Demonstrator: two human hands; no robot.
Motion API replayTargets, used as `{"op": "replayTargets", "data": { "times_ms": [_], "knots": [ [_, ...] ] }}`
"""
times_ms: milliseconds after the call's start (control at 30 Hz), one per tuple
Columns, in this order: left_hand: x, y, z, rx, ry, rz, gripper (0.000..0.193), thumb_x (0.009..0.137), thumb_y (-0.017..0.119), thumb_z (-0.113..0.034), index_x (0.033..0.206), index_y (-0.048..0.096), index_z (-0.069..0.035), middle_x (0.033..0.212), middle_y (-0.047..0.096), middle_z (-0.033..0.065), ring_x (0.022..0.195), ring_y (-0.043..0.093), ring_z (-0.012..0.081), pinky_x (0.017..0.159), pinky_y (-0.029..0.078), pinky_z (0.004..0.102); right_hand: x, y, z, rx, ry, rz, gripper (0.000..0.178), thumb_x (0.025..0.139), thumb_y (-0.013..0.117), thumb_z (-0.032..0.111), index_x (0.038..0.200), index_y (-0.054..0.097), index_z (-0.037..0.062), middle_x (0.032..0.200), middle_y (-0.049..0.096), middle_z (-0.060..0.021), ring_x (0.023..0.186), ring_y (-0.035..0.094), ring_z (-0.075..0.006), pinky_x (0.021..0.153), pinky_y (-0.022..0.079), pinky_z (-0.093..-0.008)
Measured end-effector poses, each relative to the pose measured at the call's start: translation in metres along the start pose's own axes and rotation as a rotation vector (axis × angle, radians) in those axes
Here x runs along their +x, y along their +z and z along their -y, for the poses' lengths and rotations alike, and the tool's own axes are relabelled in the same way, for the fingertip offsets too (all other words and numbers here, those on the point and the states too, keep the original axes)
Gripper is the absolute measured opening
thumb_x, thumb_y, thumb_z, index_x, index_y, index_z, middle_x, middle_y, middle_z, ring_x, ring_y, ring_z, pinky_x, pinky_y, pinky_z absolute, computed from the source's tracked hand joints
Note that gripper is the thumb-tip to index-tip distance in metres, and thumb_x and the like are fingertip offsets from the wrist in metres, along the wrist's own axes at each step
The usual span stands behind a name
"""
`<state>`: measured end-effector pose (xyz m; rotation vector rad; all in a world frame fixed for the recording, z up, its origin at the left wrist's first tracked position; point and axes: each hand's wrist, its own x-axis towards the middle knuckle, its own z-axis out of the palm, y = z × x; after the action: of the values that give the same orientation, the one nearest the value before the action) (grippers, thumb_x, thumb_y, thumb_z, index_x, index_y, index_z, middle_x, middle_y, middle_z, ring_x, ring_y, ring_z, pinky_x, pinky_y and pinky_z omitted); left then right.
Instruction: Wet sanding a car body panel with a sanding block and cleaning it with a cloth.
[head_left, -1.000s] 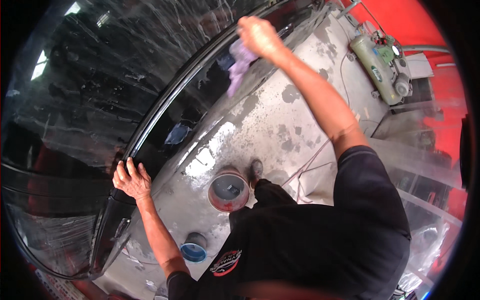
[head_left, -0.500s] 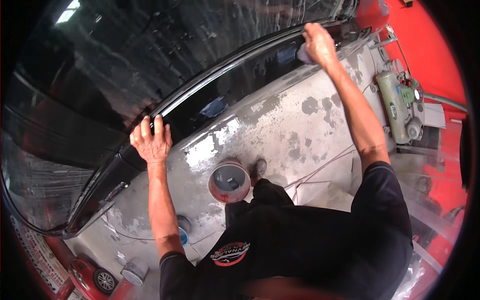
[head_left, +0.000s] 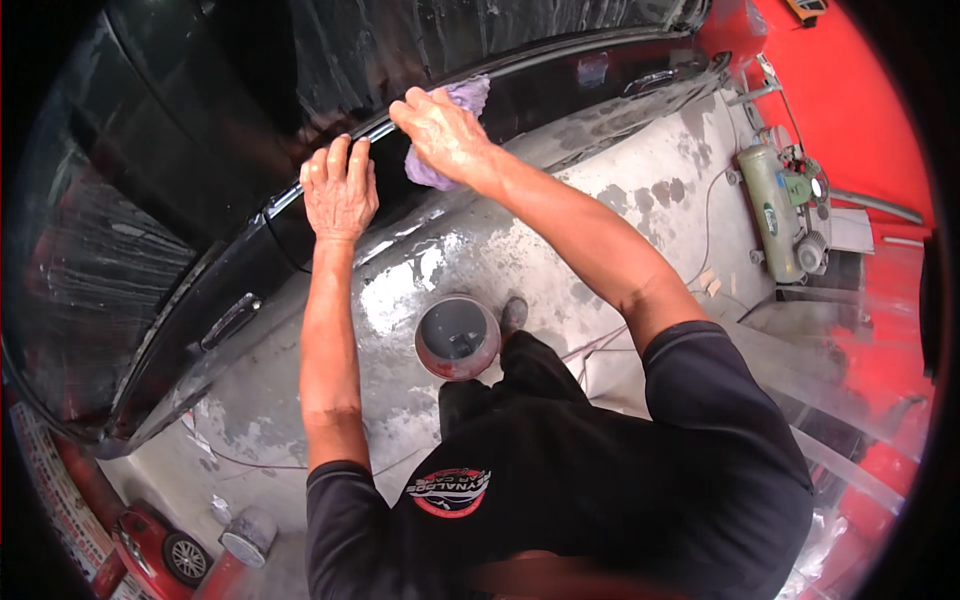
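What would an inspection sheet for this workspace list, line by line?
Surface: black car side, whitish streaks above its chrome strip; floor patchy grey.
Items in use: purple cloth, bunched on the car side.
Clutter: round bucket on the floor; grey container at lower left.
Grips: left grip at the chrome strip; right grip holding the purple cloth.
Cables: thin line across the floor, cord or hose unclear.
Surroundings: green compressor, red surface beside it.

- Dark patches (head_left: 672,190) mottle the grey floor (head_left: 535,260).
- A round bucket (head_left: 458,372) stands mid-floor.
- A green compressor (head_left: 773,215) sits near the floor's right edge.
- A pail (head_left: 250,537) stands toward its lower-left corner.
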<state>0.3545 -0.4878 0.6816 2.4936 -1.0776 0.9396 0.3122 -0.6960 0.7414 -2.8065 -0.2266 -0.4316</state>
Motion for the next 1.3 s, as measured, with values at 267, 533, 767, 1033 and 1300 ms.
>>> {"op": "replayTargets", "data": {
  "times_ms": [267,533,767,1033,1300],
  "knots": [
    [-0.168,-0.137,0.045,0.117,-0.302,0.183,0.047,0.087,0.070,-0.004,0.133,0.063,-0.011,0.148,0.052,0.0177,0.130,0.050,0.0398,0.110,0.039,0.0504,-0.032,-0.063,-0.175,-0.258,0.105,-0.035,0.019,0.097,0.054,0.016,0.113,0.063,0.0163,0.117,0.058,-0.0101,0.107,0.057,-0.0379,0.092,0.053,-0.0492],
    [-0.465,-0.253,-0.124,0.249,-1.225,0.492,0.044,0.091,0.063,-0.005,0.135,0.058,-0.006,0.131,0.059,0.0225,0.122,0.053,0.0428,0.105,0.043,0.0497,-0.031,0.008,-0.120,-0.073,-0.387,-0.392,0.027,0.076,0.070,0.002,0.104,0.070,0.0047,0.118,0.068,-0.0121,0.114,0.064,-0.0310,0.101,0.050,-0.0435],
    [-0.301,-0.112,-0.174,-0.011,-1.104,0.331,0.037,0.089,0.066,-0.002,0.126,0.065,-0.007,0.130,0.062,0.0176,0.122,0.056,0.0387,0.104,0.047,0.0465,0.027,0.079,0.030,0.079,-0.723,-0.450,0.013,0.076,0.065,0.013,0.087,0.063,0.0062,0.096,0.064,-0.0108,0.091,0.062,-0.0263,0.076,0.052,-0.0395],
    [-0.156,-0.047,-0.163,-0.118,-0.812,0.212,0.031,0.092,0.067,-0.006,0.124,0.065,-0.007,0.126,0.065,0.0162,0.116,0.060,0.0365,0.102,0.049,0.0463,0.023,0.082,0.059,0.205,-0.688,-0.333,0.020,0.082,0.062,0.016,0.098,0.066,0.0052,0.102,0.065,-0.0096,0.099,0.063,-0.0264,0.088,0.054,-0.0397],
    [-0.411,-0.160,-0.213,0.045,-1.139,0.516,0.029,0.093,0.062,-0.005,0.122,0.065,-0.002,0.112,0.065,0.0223,0.102,0.062,0.0441,0.090,0.050,0.0485,-0.023,-0.013,-0.163,-0.012,-0.508,-0.294,0.036,0.079,0.064,0.005,0.113,0.070,0.0108,0.115,0.068,-0.0078,0.106,0.063,-0.0270,0.094,0.053,-0.0387]
  ]
}}
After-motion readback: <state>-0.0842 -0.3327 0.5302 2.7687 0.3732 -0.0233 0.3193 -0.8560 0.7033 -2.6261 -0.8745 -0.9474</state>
